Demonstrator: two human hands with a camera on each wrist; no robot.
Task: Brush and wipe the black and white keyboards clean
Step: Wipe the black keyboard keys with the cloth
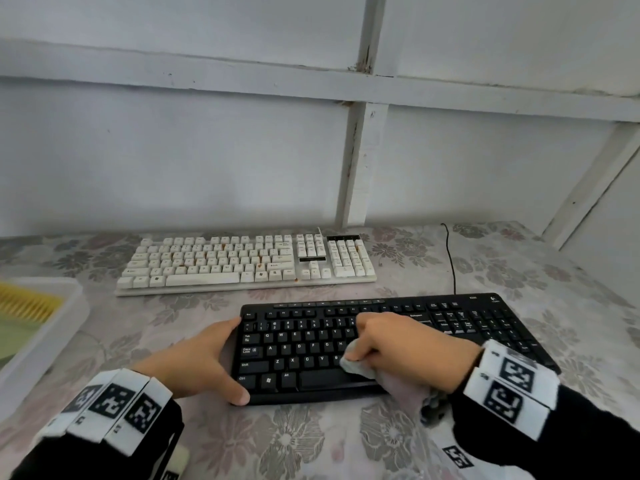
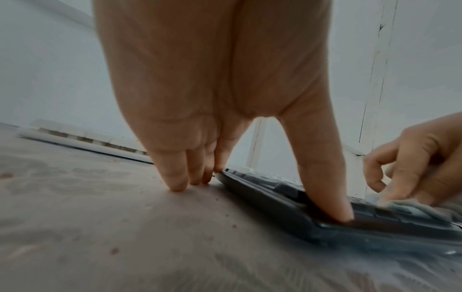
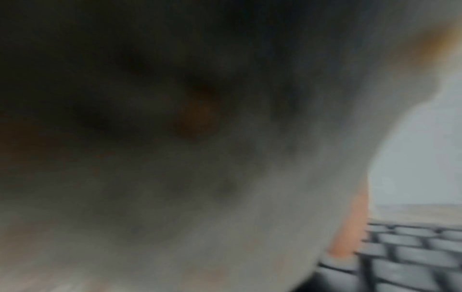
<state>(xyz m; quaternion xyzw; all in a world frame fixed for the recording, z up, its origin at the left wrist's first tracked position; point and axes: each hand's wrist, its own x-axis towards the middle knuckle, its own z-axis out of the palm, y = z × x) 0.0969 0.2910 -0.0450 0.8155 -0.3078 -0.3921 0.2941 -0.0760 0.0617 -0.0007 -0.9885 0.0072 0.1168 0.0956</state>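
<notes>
Head view: your right hand [image 1: 398, 344] has its fingers clamped on a soft grey cloth [image 1: 356, 365], pressing it onto the middle keys of the black keyboard [image 1: 485, 323] at the surface's near edge. The board is light and rigid and, I judge, likely to slide, so brace its left end: your left hand [image 1: 204, 358] does, thumb and fingers spread along that edge. The white keyboard [image 1: 242, 265] lies behind.

Floral-clothed table [image 1: 311, 441] bears white keyboard [image 1: 242, 263], black keyboard [image 1: 398, 341], tray [image 1: 65, 327]
</notes>
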